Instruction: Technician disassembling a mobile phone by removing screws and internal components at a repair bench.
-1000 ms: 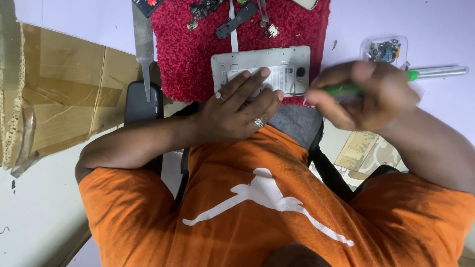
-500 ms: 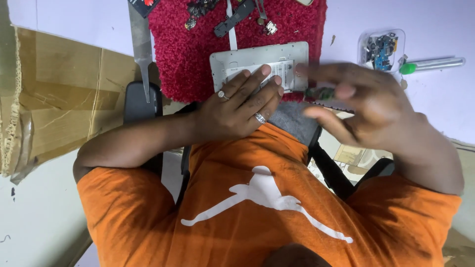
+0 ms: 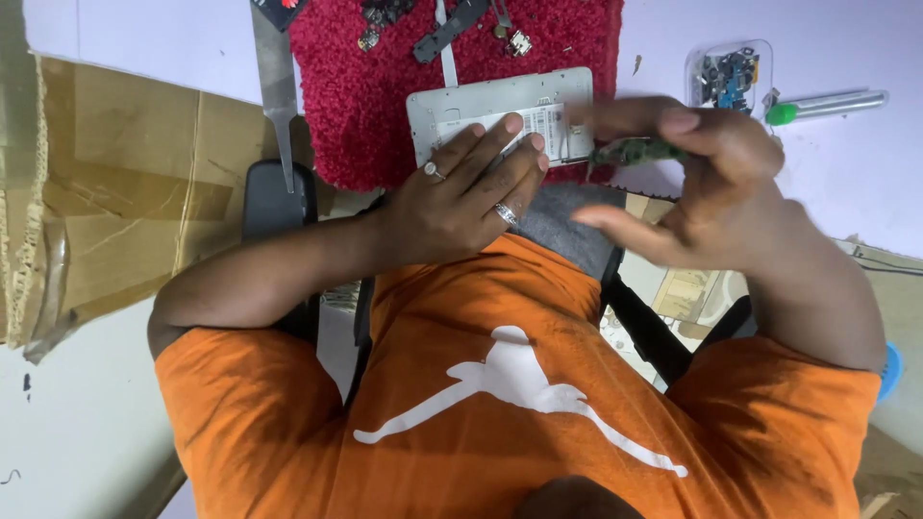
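Observation:
A white opened device (image 3: pixel 481 104) lies on a red fluffy mat (image 3: pixel 365 106). My left hand (image 3: pixel 452 197), with two rings, lies flat on the device's near edge and holds it down. My right hand (image 3: pixel 716 183) hovers to the right of the device. It pinches a small green circuit board (image 3: pixel 636 152) between thumb and fingers, close to the device's right end. A green-handled screwdriver (image 3: pixel 827 104) lies on the table beyond my right hand, with nothing touching it.
A clear plastic box of small parts (image 3: pixel 728 77) stands next to the screwdriver. Loose parts and a black strip (image 3: pixel 452 27) lie at the mat's far end. A metal blade (image 3: pixel 276 91) lies left of the mat, beside a cardboard sheet (image 3: pixel 115 192). A black armrest (image 3: pixel 274 207) is under my left forearm.
My right hand has let go of the green-handled screwdriver, which now lies on the table, and has taken up the small green board. My left hand has stayed on the device.

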